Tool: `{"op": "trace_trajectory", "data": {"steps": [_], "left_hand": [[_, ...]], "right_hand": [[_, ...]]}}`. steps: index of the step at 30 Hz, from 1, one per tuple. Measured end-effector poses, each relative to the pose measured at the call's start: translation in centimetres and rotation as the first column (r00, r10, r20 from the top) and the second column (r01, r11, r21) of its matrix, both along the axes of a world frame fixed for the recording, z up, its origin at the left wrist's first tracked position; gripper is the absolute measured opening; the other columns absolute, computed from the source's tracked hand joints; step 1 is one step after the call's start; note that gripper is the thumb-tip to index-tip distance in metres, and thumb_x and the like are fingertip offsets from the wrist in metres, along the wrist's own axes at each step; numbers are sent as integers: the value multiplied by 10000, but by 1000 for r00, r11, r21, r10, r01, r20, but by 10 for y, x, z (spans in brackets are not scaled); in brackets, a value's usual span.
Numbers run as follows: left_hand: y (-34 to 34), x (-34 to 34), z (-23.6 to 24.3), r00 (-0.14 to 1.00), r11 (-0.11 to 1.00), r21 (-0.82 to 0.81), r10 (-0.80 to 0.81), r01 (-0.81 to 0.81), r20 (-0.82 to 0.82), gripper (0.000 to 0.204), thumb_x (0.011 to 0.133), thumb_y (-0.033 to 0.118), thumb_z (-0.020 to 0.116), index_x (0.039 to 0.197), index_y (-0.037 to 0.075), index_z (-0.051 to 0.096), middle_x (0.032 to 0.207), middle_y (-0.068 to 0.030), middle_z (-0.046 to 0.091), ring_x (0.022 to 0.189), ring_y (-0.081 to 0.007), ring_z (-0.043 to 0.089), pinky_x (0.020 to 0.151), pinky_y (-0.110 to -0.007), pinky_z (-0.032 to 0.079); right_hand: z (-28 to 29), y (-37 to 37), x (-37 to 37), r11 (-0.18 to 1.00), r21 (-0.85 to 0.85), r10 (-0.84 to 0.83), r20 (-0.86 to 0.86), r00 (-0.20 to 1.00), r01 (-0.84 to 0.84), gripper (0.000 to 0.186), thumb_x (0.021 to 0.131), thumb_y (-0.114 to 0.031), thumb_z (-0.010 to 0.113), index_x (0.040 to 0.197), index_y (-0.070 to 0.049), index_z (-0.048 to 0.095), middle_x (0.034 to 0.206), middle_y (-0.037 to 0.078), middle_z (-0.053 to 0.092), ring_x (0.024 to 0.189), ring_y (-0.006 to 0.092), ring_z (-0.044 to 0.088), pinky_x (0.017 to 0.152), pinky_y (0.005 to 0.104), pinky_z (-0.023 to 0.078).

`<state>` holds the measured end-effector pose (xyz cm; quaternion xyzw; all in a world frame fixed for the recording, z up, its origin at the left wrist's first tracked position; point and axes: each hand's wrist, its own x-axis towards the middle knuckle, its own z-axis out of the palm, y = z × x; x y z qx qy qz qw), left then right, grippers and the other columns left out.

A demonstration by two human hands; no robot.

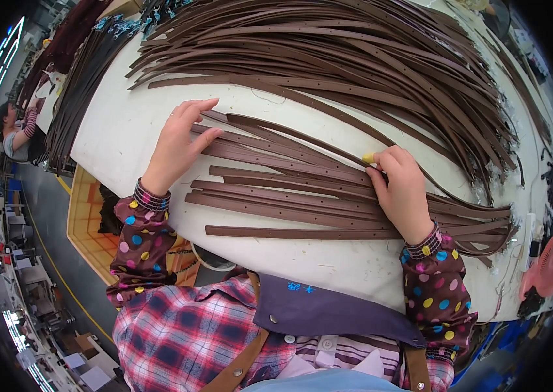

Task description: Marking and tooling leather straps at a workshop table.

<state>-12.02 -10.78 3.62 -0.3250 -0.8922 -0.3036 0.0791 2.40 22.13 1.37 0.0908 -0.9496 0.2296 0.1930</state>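
Observation:
My left hand [176,144] is at the left ends of a spread group of brown straps [270,196], its thumb and forefinger apart, the thumb resting over a strap end. My right hand [397,189], with a yellow cover on one fingertip, pinches a brown strap [316,138] toward the right part of the group. The straps have rows of small holes and lie on a white tabletop [113,124]. A large pile of similar straps [316,46] spreads across the back of the table, beyond my hands.
Dark straps [74,98] hang at the table's left, above an orange bin [84,222]. Another person [18,137] works at far left beside a walkway [61,274] with a yellow line. A pink fan [544,264] is at the right edge.

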Motion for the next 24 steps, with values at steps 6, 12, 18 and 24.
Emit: {"op": "trace_trajectory", "data": {"steps": [6, 12, 18, 24], "left_hand": [[1, 3, 0, 972, 996, -26, -80, 88, 222, 331, 871, 42, 625, 1202, 47, 614, 943, -61, 622, 827, -145, 559, 792, -258, 462], [-2, 10, 4, 904, 994, -38, -75, 100, 421, 328, 861, 21, 625, 1189, 34, 617, 894, -48, 615, 843, -138, 567, 793, -249, 461], [-6, 21, 5, 916, 993, 5, -108, 115, 386, 373, 808, -69, 620, 1167, 33, 619, 912, -47, 601, 862, -139, 562, 813, -258, 469], [-9, 22, 2, 920, 997, -2, -72, 79, 385, 362, 805, -89, 595, 1147, 31, 620, 959, -63, 610, 863, -162, 577, 812, -269, 473]], "right_hand": [[6, -6, 8, 935, 343, 182, -243, 953, -91, 99, 769, -60, 662, 821, -65, 577, 804, 32, 522, 701, 175, 536, 561, 288, 435], [9, -7, 9, 915, 397, 190, -257, 948, -75, 108, 764, -78, 667, 816, -70, 573, 796, 22, 508, 709, 165, 540, 547, 283, 427], [4, -10, 18, 914, 385, 216, -194, 957, -128, 98, 775, -80, 664, 833, -67, 585, 791, 23, 500, 707, 171, 540, 555, 281, 434], [12, 2, 27, 963, 212, 184, -63, 981, -167, 169, 760, -84, 696, 896, -56, 599, 874, 37, 553, 777, 202, 563, 647, 313, 462]]}}
